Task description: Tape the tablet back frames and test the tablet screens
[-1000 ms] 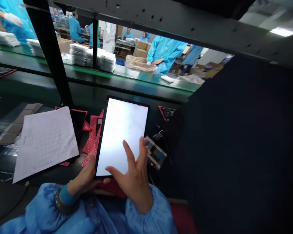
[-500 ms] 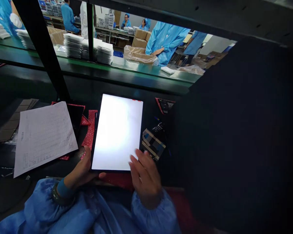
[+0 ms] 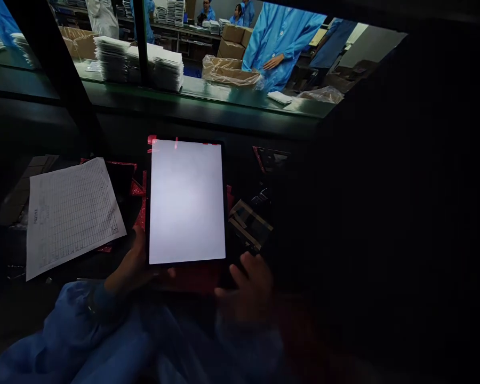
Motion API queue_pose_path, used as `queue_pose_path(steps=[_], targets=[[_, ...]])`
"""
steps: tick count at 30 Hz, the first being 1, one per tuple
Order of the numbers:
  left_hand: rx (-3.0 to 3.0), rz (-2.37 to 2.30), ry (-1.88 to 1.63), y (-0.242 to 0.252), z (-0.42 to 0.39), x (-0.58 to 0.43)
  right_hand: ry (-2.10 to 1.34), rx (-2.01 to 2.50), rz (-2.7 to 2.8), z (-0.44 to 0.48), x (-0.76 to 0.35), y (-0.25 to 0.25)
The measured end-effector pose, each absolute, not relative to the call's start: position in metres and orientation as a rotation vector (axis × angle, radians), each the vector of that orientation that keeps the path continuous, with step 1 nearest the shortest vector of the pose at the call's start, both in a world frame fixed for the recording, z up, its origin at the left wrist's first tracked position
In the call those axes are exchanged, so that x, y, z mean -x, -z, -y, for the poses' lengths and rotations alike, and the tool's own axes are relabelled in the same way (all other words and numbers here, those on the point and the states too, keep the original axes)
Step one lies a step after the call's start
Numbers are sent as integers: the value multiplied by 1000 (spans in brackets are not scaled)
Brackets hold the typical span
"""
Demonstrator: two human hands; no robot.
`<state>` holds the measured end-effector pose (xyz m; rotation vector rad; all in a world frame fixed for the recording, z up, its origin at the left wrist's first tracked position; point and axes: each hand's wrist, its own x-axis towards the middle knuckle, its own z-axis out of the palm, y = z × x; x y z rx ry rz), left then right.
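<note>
A tablet [image 3: 186,201] with a bright white screen stands upright in front of me in the dim booth. My left hand [image 3: 133,264] grips its lower left corner, thumb on the edge. Just off the tablet's lower right corner, my right hand [image 3: 248,284] hovers in shadow with its fingers loosely apart, holding nothing that I can see. Both arms wear blue sleeves.
A printed sheet [image 3: 70,214] lies at the left over red bubble-wrap pieces [image 3: 138,191]. A small striped device [image 3: 250,224] rests right of the tablet. A dark wall fills the right. Beyond a green conveyor [image 3: 208,96] with white stacks [image 3: 140,64], people in blue coats work.
My right hand has come off the screen and dropped to the lower right. The tablet has turned more upright and the view has darkened.
</note>
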<state>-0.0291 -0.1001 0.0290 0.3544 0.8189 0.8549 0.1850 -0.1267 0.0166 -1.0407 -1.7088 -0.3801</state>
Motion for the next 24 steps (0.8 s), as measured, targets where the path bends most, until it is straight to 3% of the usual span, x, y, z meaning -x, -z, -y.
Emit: queue_pose_path(steps=[11,17,21,24], targets=[[-279,-800,-1025,-36,95,12,392,682,2199,105,-135,-33],[-469,-710,-960,-37,95,16,-12,780,1992,85,-152,-60],[-614,-623,-859,-40,98,25,-295,911,1412,30,-190,-99],[-616,-631,-723,-43,103,32,-698,862,1065,-14,-212,-127]])
